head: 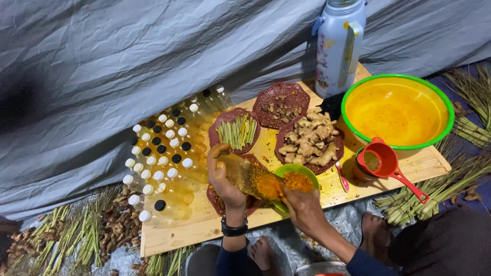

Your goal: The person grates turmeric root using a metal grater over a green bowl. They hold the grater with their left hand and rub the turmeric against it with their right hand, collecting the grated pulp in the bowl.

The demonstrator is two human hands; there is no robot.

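Left hand (223, 176) grips the top of a flat metal grater (250, 179) caked with orange pulp, tilted over a small green bowl (296, 179). Right hand (303, 204) pinched closed at the grater's lower edge; contents hidden. Risks: knuckles on teeth, pulp missing the bowl. Bottles (163, 163) crowd left, ginger plate (309, 143) behind; wooden counter (204, 227) edge near

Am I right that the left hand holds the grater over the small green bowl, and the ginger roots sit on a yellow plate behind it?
Not quite. The head view shows the ginger roots on a dark red plate, not yellow. The left hand does hold the grater over the small green bowl.
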